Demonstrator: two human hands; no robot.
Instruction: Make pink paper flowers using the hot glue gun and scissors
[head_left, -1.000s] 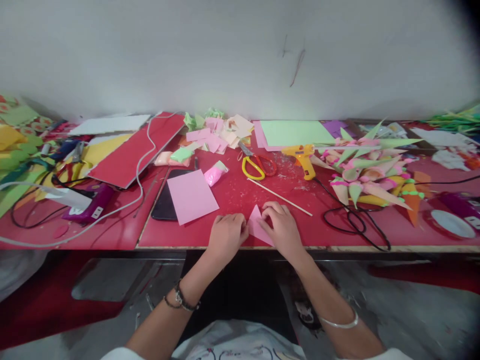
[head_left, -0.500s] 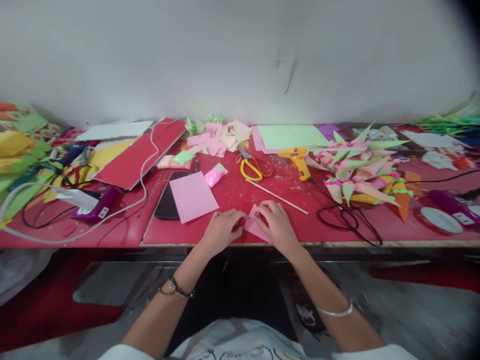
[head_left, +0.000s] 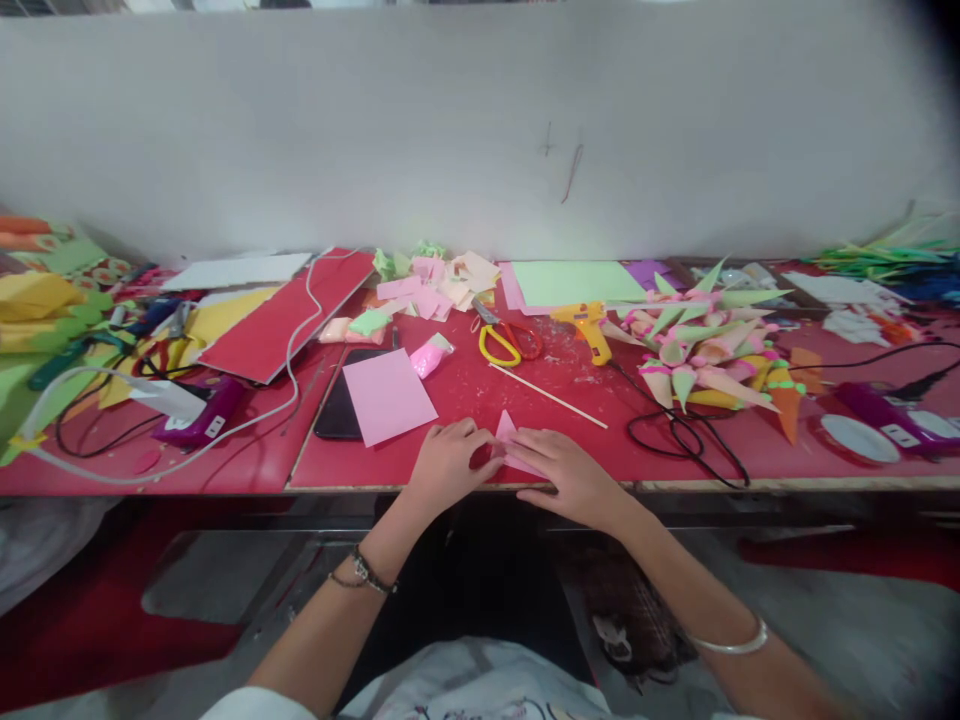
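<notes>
A small folded pink paper [head_left: 508,430] lies at the table's front edge, its pointed top showing between my hands. My left hand [head_left: 452,460] pinches its left side with thumb and fingertips. My right hand [head_left: 574,475] rests over the paper's right part, fingers stretched out and thumb apart; it covers much of the paper. To the left, a square pink sheet [head_left: 390,396] overlaps a dark phone [head_left: 336,410]. A thin wooden stick [head_left: 547,396] lies beyond my hands, near scissors [head_left: 500,344] with yellow and red handles.
A yellow glue gun [head_left: 589,328] with a looping black cord lies right of the scissors, beside a pile of paper cones [head_left: 697,345]. Purple power strips [head_left: 202,410] and a white cable are at left. A red board [head_left: 289,320] lies behind; a shallow dish [head_left: 859,438] is at right.
My right hand has flattened and spread over the paper, its wrist swinging outward to the right. The left hand stays at the paper's left side. The camera view has tilted slightly.
</notes>
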